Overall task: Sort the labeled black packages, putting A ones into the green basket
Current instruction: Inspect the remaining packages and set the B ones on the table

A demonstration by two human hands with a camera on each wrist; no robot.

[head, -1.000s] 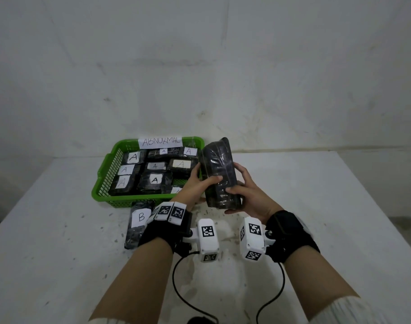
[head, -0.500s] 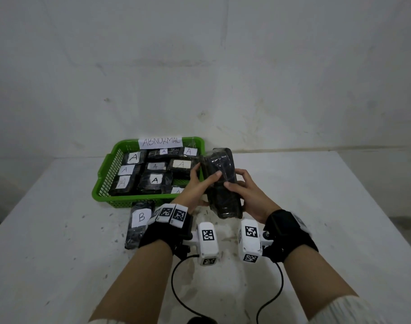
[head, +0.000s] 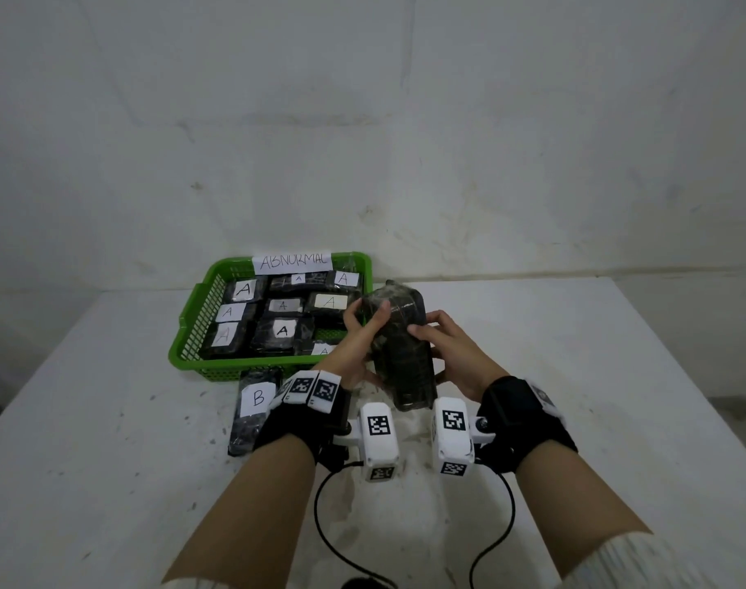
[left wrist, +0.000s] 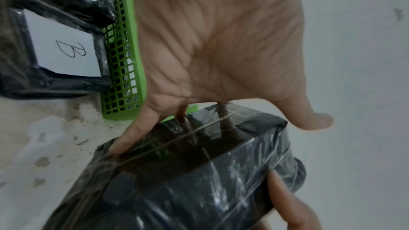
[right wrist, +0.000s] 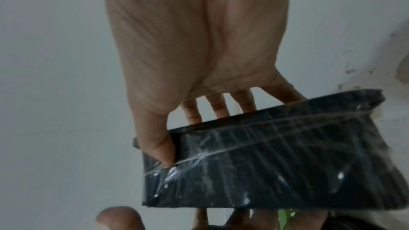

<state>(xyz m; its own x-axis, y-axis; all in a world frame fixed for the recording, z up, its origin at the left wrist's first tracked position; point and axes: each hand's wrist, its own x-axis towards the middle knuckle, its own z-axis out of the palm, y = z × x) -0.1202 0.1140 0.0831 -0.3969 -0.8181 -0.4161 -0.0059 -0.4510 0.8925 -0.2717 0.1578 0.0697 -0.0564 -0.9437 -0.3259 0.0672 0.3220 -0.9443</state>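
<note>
Both hands hold one black plastic-wrapped package [head: 403, 354] over the table, just right of the green basket [head: 192, 325]. My left hand [head: 358, 337] grips its left side, fingers curled over the top. My right hand [head: 443, 346] grips its right side. No label shows on the package; its ribbed dark underside faces me [right wrist: 254, 163]. In the left wrist view my fingers [left wrist: 132, 134] wrap the package [left wrist: 188, 181]. The basket holds several black packages labelled A [head: 282, 331]. A package labelled B [head: 256, 401] lies on the table in front of the basket.
A paper sign reading ABNORMAL [head: 294, 261] is fixed to the basket's far rim. The white table [head: 575, 376] stretches out to the right of the hands. Black cables [head: 333, 537] run from the wrist cameras toward me. A wall rises behind the table.
The package has come down from a raised, upright pose and tilted flatter, closer to the table. Both hands kept hold of it and sank with it.
</note>
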